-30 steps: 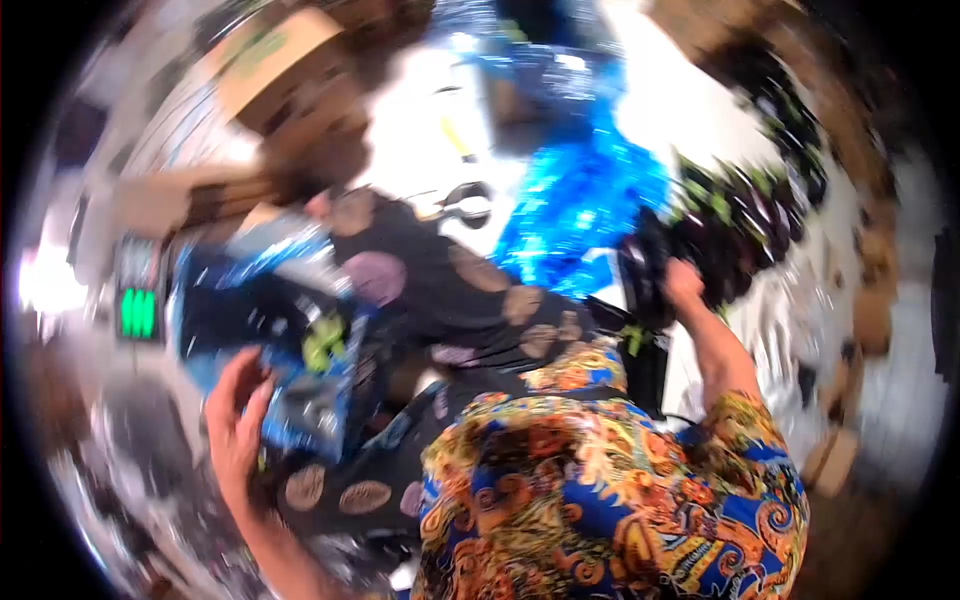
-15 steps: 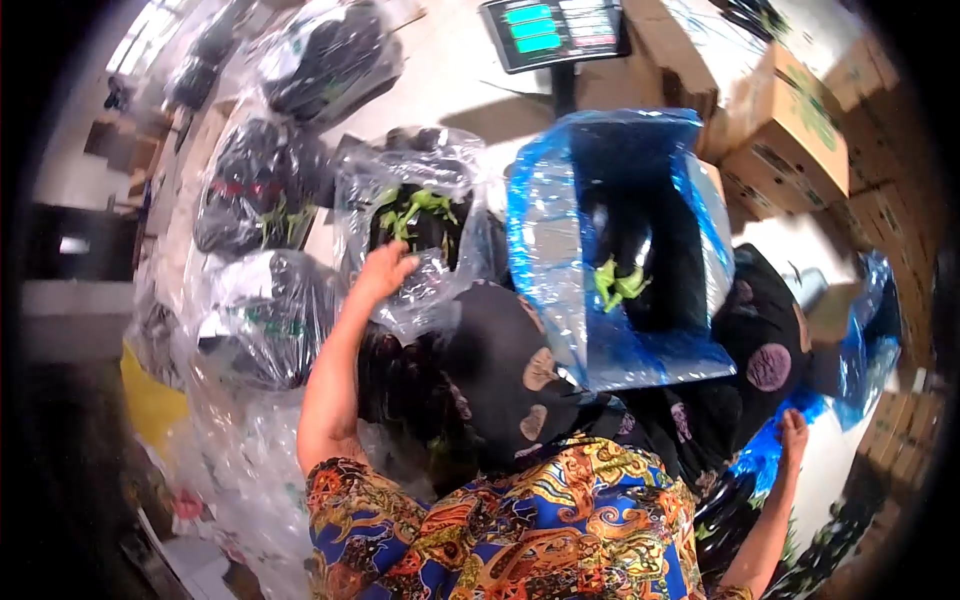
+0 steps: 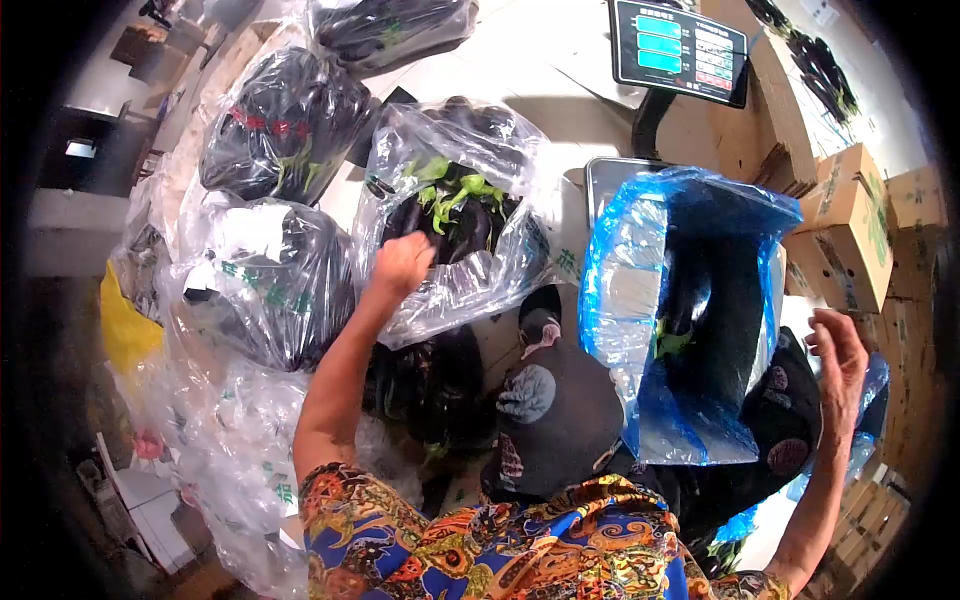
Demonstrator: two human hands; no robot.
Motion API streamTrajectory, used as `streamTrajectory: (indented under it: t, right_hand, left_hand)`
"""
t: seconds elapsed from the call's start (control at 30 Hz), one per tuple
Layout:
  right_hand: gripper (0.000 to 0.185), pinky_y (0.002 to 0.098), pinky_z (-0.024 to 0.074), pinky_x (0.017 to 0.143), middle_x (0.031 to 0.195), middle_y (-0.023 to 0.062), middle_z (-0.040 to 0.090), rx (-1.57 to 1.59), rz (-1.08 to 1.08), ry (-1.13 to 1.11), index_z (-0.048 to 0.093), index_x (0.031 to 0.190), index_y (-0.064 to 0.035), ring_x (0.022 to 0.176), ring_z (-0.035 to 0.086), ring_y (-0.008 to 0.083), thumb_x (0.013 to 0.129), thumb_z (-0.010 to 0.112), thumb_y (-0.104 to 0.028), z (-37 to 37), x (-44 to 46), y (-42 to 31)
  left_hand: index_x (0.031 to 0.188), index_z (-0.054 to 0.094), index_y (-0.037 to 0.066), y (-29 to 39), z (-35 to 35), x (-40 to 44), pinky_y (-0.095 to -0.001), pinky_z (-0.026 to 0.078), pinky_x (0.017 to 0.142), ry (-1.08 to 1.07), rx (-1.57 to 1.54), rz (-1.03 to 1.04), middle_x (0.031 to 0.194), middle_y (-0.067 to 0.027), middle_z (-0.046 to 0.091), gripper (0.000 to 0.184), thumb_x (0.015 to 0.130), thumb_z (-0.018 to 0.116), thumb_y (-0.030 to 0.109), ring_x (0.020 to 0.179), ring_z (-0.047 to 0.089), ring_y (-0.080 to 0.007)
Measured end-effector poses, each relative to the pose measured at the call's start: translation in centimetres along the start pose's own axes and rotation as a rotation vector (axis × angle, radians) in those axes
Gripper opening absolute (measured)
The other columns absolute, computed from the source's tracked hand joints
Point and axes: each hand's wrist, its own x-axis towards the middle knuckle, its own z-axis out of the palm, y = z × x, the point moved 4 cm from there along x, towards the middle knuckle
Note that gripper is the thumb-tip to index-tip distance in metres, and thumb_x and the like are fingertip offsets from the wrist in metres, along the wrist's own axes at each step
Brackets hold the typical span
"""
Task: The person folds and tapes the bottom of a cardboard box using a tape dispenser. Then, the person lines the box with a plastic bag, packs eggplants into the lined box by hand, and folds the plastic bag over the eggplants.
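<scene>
Over the near left side of an open clear plastic bag (image 3: 470, 290), my left hand (image 3: 403, 262) has its fingers curled in; what they hold, if anything, is hidden. Dark eggplants (image 3: 470, 232) with green stems show in that bag's mouth. My right hand (image 3: 838, 350) is raised at the right, fingers loosely apart and nothing in them. To its left, an open blue plastic bag (image 3: 625, 235) lines a box-shaped opening with dark eggplants (image 3: 688, 295) inside. That bag rests by the metal platform of a digital scale (image 3: 680, 50).
Filled clear bags of eggplants (image 3: 285, 120) stand along the left, with another bag (image 3: 265, 285) nearer me. Loose eggplants (image 3: 430, 385) lie below the open clear bag. Cardboard boxes (image 3: 840, 225) are stacked at the right. Crumpled plastic (image 3: 230, 470) covers the lower left.
My right hand has risen from low at the right to beside the blue bag. My left hand has curled its fingers more. The view has shifted, so the bags and scale appear farther right.
</scene>
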Motion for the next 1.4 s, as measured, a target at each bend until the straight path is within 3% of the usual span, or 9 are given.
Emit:
streamTrajectory:
  t: [0.13, 0.23, 0.33, 0.5, 0.67, 0.9, 1.03, 1.13, 1.4]
  right_hand:
    - [0.018, 0.0279, 0.0467, 0.076, 0.089, 0.0052, 0.066, -0.021, -0.047, -0.209, 0.065, 0.103, 0.001, 0.082, 0.058, 0.0135, 0.091, 0.062, -0.012, 5.0, 0.7, -2.9]
    - [0.02, 0.0306, 0.049, 0.076, 0.088, 0.0107, 0.068, -0.17, -0.113, -0.274, 0.066, 0.102, 0.0007, 0.081, 0.063, 0.0197, 0.087, 0.064, -0.011, 6.7, 0.9, -2.5]
    - [0.021, 0.0321, 0.0498, 0.077, 0.09, 0.0122, 0.068, -0.184, -0.093, -0.302, 0.066, 0.102, 0.0003, 0.083, 0.065, 0.0228, 0.086, 0.064, -0.013, 7.6, 1.4, -1.1]
    - [0.021, 0.0326, 0.0502, 0.076, 0.091, 0.0129, 0.068, -0.167, -0.104, -0.34, 0.065, 0.103, 0.0002, 0.083, 0.066, 0.0232, 0.086, 0.064, -0.013, 8.6, 2.0, -1.8]
    - [0.02, 0.0332, 0.0507, 0.075, 0.09, 0.0141, 0.068, -0.158, -0.128, -0.375, 0.065, 0.102, 0.0001, 0.081, 0.066, 0.0242, 0.086, 0.063, -0.013, 9.3, 1.9, -2.6]
    - [0.024, 0.0323, 0.0505, 0.077, 0.09, 0.0135, 0.068, -0.012, -0.045, -0.4, 0.064, 0.104, 0.0014, 0.084, 0.065, 0.0214, 0.088, 0.063, -0.016, 9.0, 1.3, -2.2]
    - [0.023, 0.034, 0.0501, 0.079, 0.09, 0.0124, 0.068, 0.022, -0.099, -0.414, 0.064, 0.102, -0.0002, 0.085, 0.065, 0.0222, 0.09, 0.059, -0.02, 8.5, 1.1, -1.6]
    - [0.029, 0.0304, 0.0507, 0.075, 0.087, 0.0059, 0.066, 0.182, -0.061, -0.405, 0.063, 0.105, 0.002, 0.08, 0.061, 0.0134, 0.091, 0.059, -0.024, 7.4, 1.1, -1.8]
    - [0.048, 0.0324, 0.0482, 0.089, 0.11, 0.0097, 0.064, 0.381, 0.063, -0.418, 0.058, 0.123, -0.0037, 0.101, 0.061, 0.0176, 0.087, 0.07, -0.032, 4.7, -0.7, -1.5]
  left_hand:
    - [0.113, 0.057, 0.006, 1.6, 1.0, 3.6, -0.0479, 0.044, 0.085, 0.33, 0.035, 0.136, 0.106, -0.018, 0.059, 0.036, 0.08, 0.067, 0.02, 0.101, 0.055, -0.0365]
    - [0.124, 0.05, 0.006, -0.3, -0.1, 4.4, -0.0488, 0.042, 0.093, 0.404, 0.352, -0.137, 0.117, -0.0172, 0.057, 0.054, 0.078, 0.07, 0.025, 0.109, 0.052, -0.0376]
    - [0.126, 0.05, 0.009, -7.9, 1.1, 4.2, -0.0519, 0.044, 0.094, 0.118, 0.179, -0.56, 0.118, -0.0175, 0.059, 0.07, 0.067, 0.078, 0.035, 0.114, 0.054, -0.0366]
    - [0.118, 0.054, 0.009, -7.2, 0.3, 4.1, -0.0471, 0.049, 0.089, 0.113, 0.156, -0.305, 0.113, -0.021, 0.062, 0.074, 0.058, 0.079, 0.044, 0.104, 0.06, -0.0386]
    - [0.122, 0.052, -0.004, 2.7, -5.9, 2.7, -0.0323, 0.045, 0.093, -0.026, -1.106, -0.128, 0.11, -0.0066, 0.062, 0.057, 0.072, 0.075, 0.009, 0.1, 0.059, -0.0172]
    - [0.143, 0.032, 0.006, 7.7, -8.9, 2.8, -0.0472, 0.04, 0.106, 0.134, -1.875, 0.133, 0.123, -0.0141, 0.055, 0.066, 0.082, 0.055, -0.004, 0.116, 0.055, -0.0301]
    - [0.148, 0.028, 0.015, 14.5, -11.2, 2.1, -0.0479, 0.038, 0.109, 0.167, -1.873, 0.145, 0.129, -0.0128, 0.052, 0.077, 0.081, 0.061, 0.0, 0.119, 0.052, -0.03]
    - [0.142, 0.035, 0.008, 18.2, -12.0, 2.2, -0.0456, 0.039, 0.108, 0.117, -1.707, 0.145, 0.125, -0.0124, 0.055, 0.071, 0.079, 0.066, 0.003, 0.117, 0.054, -0.0287]
    - [0.113, 0.06, 0.0, 32.0, -13.9, -0.1, -0.0306, 0.049, 0.087, -0.041, -1.296, 0.325, 0.102, -0.0069, 0.065, 0.044, 0.074, 0.076, 0.012, 0.093, 0.062, -0.0177]
